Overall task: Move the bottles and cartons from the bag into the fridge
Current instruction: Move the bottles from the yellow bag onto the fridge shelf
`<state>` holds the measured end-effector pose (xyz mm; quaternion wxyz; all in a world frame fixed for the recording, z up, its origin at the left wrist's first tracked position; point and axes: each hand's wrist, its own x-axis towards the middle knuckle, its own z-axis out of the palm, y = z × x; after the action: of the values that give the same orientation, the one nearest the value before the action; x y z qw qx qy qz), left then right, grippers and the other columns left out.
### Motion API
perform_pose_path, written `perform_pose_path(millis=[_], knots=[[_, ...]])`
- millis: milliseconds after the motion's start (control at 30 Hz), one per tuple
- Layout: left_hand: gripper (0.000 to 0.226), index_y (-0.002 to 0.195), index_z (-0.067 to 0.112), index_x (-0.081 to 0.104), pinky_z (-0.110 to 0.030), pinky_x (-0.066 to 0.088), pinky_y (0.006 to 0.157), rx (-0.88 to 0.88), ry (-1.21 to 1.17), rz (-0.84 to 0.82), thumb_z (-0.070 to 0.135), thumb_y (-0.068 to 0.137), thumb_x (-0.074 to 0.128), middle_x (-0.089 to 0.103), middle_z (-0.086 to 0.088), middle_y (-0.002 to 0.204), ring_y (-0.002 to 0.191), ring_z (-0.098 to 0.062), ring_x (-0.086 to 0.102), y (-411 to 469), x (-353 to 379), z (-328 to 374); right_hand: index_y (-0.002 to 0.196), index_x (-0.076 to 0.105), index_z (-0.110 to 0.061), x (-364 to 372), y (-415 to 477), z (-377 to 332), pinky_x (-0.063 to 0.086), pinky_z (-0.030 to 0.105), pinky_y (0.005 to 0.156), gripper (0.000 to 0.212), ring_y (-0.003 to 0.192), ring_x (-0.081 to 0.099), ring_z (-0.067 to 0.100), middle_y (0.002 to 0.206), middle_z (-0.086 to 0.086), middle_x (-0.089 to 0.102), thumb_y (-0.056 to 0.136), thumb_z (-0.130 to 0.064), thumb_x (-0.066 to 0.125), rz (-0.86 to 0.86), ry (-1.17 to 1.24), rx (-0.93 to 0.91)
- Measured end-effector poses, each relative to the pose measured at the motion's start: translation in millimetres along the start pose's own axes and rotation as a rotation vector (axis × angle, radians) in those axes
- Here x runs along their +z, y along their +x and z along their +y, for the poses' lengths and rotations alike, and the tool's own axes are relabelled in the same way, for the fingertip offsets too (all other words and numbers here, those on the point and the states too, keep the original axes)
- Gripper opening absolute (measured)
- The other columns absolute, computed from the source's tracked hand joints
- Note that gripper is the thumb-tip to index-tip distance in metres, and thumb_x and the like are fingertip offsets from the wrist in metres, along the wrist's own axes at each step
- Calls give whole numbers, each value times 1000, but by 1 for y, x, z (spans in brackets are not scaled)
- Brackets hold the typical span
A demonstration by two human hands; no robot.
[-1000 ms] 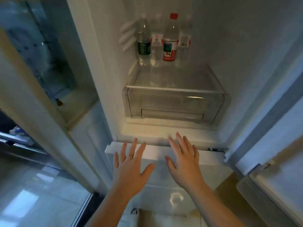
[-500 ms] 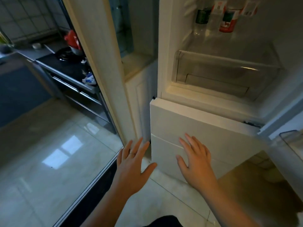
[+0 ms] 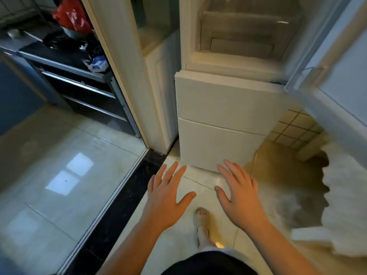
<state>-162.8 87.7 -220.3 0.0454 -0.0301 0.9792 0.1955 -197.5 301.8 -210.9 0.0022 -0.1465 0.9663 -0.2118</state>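
Note:
The white fridge [image 3: 222, 100] stands ahead with its upper door [image 3: 337, 76] swung open to the right. Inside, only the clear drawer [image 3: 242, 36] shows; no bottles are in view. My left hand [image 3: 166, 197], with a ring, and my right hand [image 3: 240, 193] hover flat over the floor before the fridge's lower drawers, fingers spread, holding nothing. A white bag [image 3: 345, 195] with a dark open mouth sits on the floor at the right.
A sliding-door track [image 3: 119, 199] runs diagonally across the glossy tile floor. Beyond it a dark kitchen counter [image 3: 75, 62] carries a red bag [image 3: 71, 14] and clutter. A white door frame [image 3: 123, 66] stands left of the fridge. My slippered foot [image 3: 201, 219] is below my hands.
The view has swung down and back from the fridge shelf, so the bottles left the frame. Floor, foot and the white bag came into view. Both hands stayed spread and empty.

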Motion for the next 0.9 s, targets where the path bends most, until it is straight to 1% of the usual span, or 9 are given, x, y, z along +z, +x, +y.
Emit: perform_pose_path(millis=[133, 200, 267, 333, 433, 533, 633, 800, 900], knots=[[74, 151, 47, 2, -36, -7, 115, 82, -45, -66, 75, 88, 29, -7, 22, 160, 150, -13, -11, -47, 26, 24, 144, 41, -31, -1, -74, 18, 26, 48, 115, 59, 145, 26, 21, 156, -6, 31, 91, -53, 30, -41, -17, 83], [74, 151, 47, 2, -35, -7, 115, 129, -61, -107, 74, 89, 30, -10, 28, 155, 150, -12, -12, -65, 36, 42, 146, 38, -33, -8, -102, 27, 21, 46, 116, 62, 146, 22, 19, 158, -8, 29, 90, -56, 25, -48, -26, 141], [73, 151, 47, 1, -37, -6, 117, 172, -54, -165, 73, 90, 32, -12, 29, 155, 150, -12, -13, -77, 49, 61, 147, 35, -34, -16, -127, 41, 18, 43, 117, 64, 147, 18, 16, 158, -9, 26, 89, -58, 21, -49, -38, 192], [73, 151, 47, 1, -39, -4, 119, 214, -43, -216, 72, 91, 32, -9, 24, 159, 149, -11, -13, -86, 61, 84, 147, 35, -34, -26, -153, 57, 19, 43, 116, 61, 147, 20, 17, 158, -9, 27, 91, -56, 24, -22, -48, 236], [73, 152, 46, 2, -41, -2, 121, 289, -45, -267, 72, 91, 33, -6, 22, 161, 150, -11, -12, -95, 78, 126, 146, 37, -33, -41, -193, 90, 22, 42, 114, 56, 145, 24, 18, 156, -7, 31, 93, -50, 37, 23, -63, 315], [72, 152, 46, 3, -44, 3, 123, 354, -54, -298, 70, 91, 35, -5, 20, 162, 150, -10, -12, -105, 96, 178, 143, 42, -32, -60, -234, 132, 27, 43, 111, 55, 142, 29, 19, 154, -6, 36, 91, -48, 42, 85, -78, 382], [72, 152, 46, 4, -41, 0, 122, 396, -48, -289, 69, 92, 37, -3, 19, 163, 150, -10, -11, -114, 119, 234, 142, 43, -32, -78, -269, 182, 27, 46, 111, 54, 143, 30, 20, 154, -6, 36, 90, -47, 45, 117, -46, 449], [72, 152, 44, 8, -40, 3, 121, 426, -37, -254, 69, 92, 38, 1, 19, 163, 150, -10, -8, -135, 172, 332, 143, 44, -29, -112, -326, 281, 29, 45, 111, 55, 143, 32, 21, 154, -5, 36, 90, -46, 44, 155, -32, 460], [72, 152, 44, 10, -41, 6, 122, 413, -60, -243, 69, 91, 39, 4, 18, 162, 150, -11, -6, -153, 208, 398, 140, 46, -29, -138, -360, 344, 32, 44, 108, 55, 139, 37, 21, 151, -4, 40, 89, -47, 41, 178, -18, 446]])
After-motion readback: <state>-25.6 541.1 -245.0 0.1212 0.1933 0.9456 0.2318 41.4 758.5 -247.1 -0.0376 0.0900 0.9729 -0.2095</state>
